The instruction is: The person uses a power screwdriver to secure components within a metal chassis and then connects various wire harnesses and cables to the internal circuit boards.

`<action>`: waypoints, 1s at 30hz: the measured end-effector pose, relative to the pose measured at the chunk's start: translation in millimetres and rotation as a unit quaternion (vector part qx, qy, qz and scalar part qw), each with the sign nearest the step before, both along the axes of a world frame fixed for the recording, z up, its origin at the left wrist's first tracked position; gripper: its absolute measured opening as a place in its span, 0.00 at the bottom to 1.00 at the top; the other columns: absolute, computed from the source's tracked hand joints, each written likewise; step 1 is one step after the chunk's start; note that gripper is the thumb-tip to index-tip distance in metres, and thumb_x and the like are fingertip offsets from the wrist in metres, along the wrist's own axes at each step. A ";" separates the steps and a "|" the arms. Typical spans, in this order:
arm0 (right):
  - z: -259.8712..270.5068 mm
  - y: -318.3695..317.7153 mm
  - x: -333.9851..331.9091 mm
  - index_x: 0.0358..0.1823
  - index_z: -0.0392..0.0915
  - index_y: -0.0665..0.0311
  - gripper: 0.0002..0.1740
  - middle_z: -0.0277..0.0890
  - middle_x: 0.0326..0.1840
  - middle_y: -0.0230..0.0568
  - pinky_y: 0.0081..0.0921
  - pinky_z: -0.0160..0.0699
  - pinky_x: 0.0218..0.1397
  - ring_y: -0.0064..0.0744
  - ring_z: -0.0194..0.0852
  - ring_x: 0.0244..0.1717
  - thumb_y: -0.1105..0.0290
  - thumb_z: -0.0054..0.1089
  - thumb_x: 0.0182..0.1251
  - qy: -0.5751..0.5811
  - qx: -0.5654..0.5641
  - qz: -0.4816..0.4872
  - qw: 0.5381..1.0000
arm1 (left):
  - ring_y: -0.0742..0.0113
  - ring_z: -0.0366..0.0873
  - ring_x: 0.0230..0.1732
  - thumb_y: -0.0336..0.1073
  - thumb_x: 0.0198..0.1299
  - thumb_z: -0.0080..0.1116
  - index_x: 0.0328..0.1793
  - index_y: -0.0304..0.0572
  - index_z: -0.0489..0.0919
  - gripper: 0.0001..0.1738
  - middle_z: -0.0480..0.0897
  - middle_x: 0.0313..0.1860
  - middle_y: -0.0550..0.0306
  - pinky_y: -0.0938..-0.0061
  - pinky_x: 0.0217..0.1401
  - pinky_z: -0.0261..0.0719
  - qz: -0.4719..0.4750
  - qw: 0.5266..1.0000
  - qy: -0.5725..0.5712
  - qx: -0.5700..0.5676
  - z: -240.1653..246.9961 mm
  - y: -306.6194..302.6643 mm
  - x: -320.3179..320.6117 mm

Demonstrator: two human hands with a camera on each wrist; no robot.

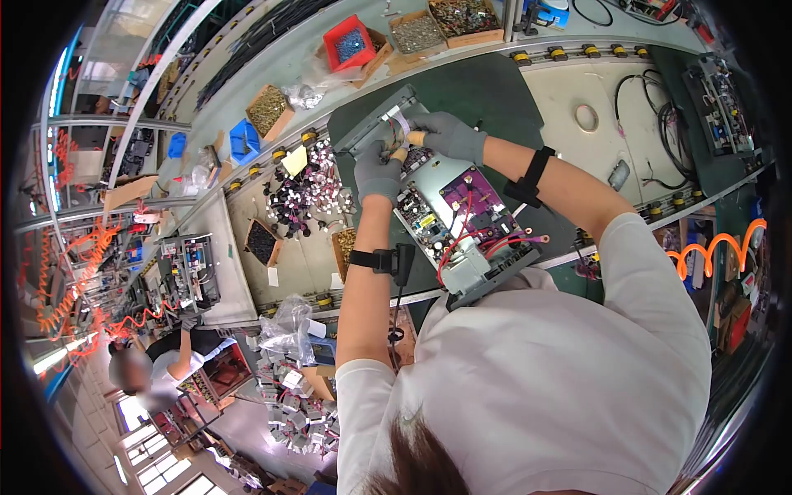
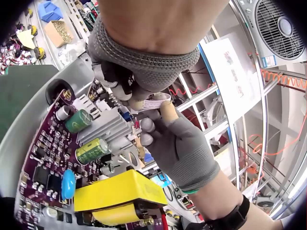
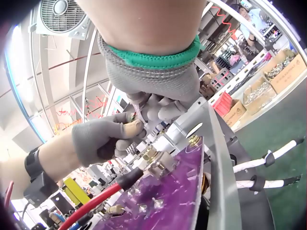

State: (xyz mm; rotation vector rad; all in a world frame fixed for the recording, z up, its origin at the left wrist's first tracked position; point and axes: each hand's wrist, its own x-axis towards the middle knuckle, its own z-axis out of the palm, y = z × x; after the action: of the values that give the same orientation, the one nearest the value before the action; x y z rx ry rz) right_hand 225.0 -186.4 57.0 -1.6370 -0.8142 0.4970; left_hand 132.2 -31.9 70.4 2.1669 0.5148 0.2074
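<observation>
A metal-framed electronic unit lies before me, with a purple circuit board (image 1: pixel 483 202) and a grey end panel (image 1: pixel 367 132). Near that panel, my left hand (image 1: pixel 379 175), in a grey glove with bare fingertips, pinches a pale striped ribbon cable (image 2: pixel 154 102). My right hand (image 1: pixel 452 139), gloved the same way, pinches the cable close to the left fingers. Both hands are over the unit's panel end, thumbs facing each other. In the left wrist view, a silver heatsink (image 2: pixel 103 125) and a yellow transformer (image 2: pixel 120 191) sit below the hands. The cable's lower end is hidden behind the fingers.
A heap of small connectors (image 1: pixel 309 194) lies left of the unit. Beyond it stand a blue bin (image 1: pixel 245 142), a red bin (image 1: pixel 348 43) and boxes of small parts. Black cables (image 1: pixel 672 132) and a tape ring (image 1: pixel 586 119) lie to the right. Another person (image 1: pixel 177 359) is at far left.
</observation>
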 end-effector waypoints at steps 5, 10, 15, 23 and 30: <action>7.7 -4.7 -5.2 0.46 0.77 0.58 0.17 0.77 0.39 0.49 0.33 0.72 0.44 0.46 0.75 0.40 0.59 0.59 0.57 -0.103 -0.117 0.001 0.988 | 0.72 0.77 0.26 0.34 0.50 0.65 0.46 0.31 0.78 0.19 0.80 0.24 0.58 0.76 0.32 0.74 0.044 0.986 0.037 -0.154 -3.7 -0.5 1.1; -20.9 10.8 7.9 0.42 0.80 0.55 0.14 0.77 0.39 0.48 0.37 0.73 0.45 0.51 0.74 0.40 0.59 0.60 0.56 -0.198 -0.119 -0.085 0.969 | 0.66 0.78 0.31 0.31 0.54 0.58 0.47 0.32 0.77 0.15 0.81 0.32 0.54 0.74 0.34 0.74 0.005 0.995 -0.020 -0.100 -19.6 6.6 1.5; -13.9 20.4 13.8 0.39 0.81 0.53 0.12 0.78 0.40 0.46 0.39 0.73 0.46 0.48 0.75 0.42 0.59 0.58 0.56 -0.266 -0.188 -0.087 0.942 | 0.44 0.73 0.48 0.27 0.50 0.51 0.49 0.45 0.78 0.18 0.76 0.48 0.45 0.63 0.48 0.73 -0.025 0.988 -0.034 0.147 -8.0 8.4 -1.1; 11.0 25.7 20.0 0.35 0.82 0.56 0.10 0.79 0.36 0.48 0.37 0.75 0.46 0.47 0.78 0.40 0.64 0.59 0.52 -0.246 -0.340 -0.027 0.907 | 0.47 0.77 0.46 0.38 0.55 0.52 0.52 0.39 0.76 0.19 0.79 0.46 0.41 0.65 0.50 0.73 -0.012 0.998 0.020 0.058 -27.1 17.8 7.6; 53.4 33.9 15.1 0.38 0.81 0.62 0.16 0.80 0.38 0.48 0.34 0.77 0.46 0.44 0.79 0.43 0.62 0.63 0.50 -0.186 -0.434 0.005 0.882 | 0.55 0.79 0.42 0.42 0.52 0.58 0.52 0.40 0.78 0.22 0.82 0.41 0.42 0.70 0.46 0.73 -0.022 0.996 0.072 -0.054 -27.6 34.3 19.5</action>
State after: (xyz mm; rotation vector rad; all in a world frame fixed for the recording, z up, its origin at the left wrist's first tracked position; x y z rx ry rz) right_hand 240.1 -152.5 110.4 -2.6210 -0.9434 0.6107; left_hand 151.7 2.4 42.7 2.0948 0.5456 -0.0016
